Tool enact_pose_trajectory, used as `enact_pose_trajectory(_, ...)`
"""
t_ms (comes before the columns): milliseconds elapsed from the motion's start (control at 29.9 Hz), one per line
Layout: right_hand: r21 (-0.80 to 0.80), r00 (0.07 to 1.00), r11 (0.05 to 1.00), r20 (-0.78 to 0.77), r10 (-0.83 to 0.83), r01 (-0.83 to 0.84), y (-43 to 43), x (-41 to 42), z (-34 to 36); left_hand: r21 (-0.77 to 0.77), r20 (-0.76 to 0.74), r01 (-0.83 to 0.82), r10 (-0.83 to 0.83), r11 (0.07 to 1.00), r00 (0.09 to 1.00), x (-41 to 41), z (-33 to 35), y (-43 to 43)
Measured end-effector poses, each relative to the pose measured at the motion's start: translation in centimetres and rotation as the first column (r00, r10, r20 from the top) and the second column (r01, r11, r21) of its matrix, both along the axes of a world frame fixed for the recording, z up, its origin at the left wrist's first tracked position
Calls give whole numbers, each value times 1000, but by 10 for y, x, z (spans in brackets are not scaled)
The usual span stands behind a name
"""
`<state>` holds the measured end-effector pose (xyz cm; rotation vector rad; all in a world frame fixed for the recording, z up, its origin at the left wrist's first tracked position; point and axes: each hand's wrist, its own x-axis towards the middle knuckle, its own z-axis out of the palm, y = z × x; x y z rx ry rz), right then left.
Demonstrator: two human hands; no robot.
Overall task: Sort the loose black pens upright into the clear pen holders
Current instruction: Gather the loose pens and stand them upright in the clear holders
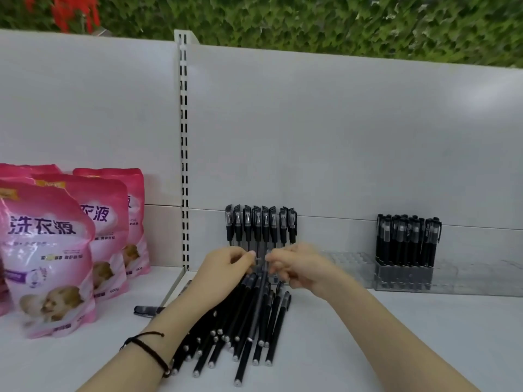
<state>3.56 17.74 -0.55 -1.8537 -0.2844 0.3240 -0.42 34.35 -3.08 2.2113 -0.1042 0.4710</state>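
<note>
Black pens (254,315) fanned, tops gripped between hands (226,264) (300,268).

Loose black pens (249,321) heaped flat, fanned; right clear holder (403,277) packed with upright pens (407,239)

The loose pens (249,321) in the middle of the pale grey shelf (382,340) are black with silver end studs. The upright pens (260,224) at its back edge are black too, and their holders (402,275) are clear. At the left edge the pouches (51,250) are pink with purple lettering. Behind are green leaves (311,18) and red flowers (62,9).
</note>
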Motion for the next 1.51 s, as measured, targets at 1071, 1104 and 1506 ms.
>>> enact_pose_trajectory(1071,-601,997,799,68,33,15,-14,-3,-9,-442,27,171,-178,880,984,10,9,-49)
enact_pose_trajectory(1104,-606,997,795,71,37,14,-13,-3,-10,-426,27,151,-155,892,988,10,8,-49)
enact_pose_trajectory(1506,264,970,942,70,-231,206,-11,-5,9,-649,-111,165,-307,743,945,2,8,-46)
